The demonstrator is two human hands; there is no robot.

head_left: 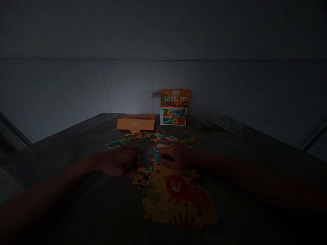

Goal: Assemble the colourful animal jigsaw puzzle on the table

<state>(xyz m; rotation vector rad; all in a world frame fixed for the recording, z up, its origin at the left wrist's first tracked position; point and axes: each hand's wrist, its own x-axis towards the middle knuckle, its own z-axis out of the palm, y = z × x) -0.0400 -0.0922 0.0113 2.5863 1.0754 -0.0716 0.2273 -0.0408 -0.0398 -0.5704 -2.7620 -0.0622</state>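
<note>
A partly joined jigsaw puzzle with a red lion on yellow lies on the table before me. My left hand is beside it, fingers curled, thumb and fingertips at the upper left edge of a small yellow puzzle piece section. That section lies close against the puzzle's left side; dim light hides the exact contact. Over the puzzle's top edge, my right hand has thumb and fingers bent around a blue puzzle piece, partly covering it.
Loose puzzle pieces are scattered beyond my hands, one green and blue piece farther left. An orange box lies behind them. An upright box has a picture card against it. Clear plastic bags lie at back right, near the wall.
</note>
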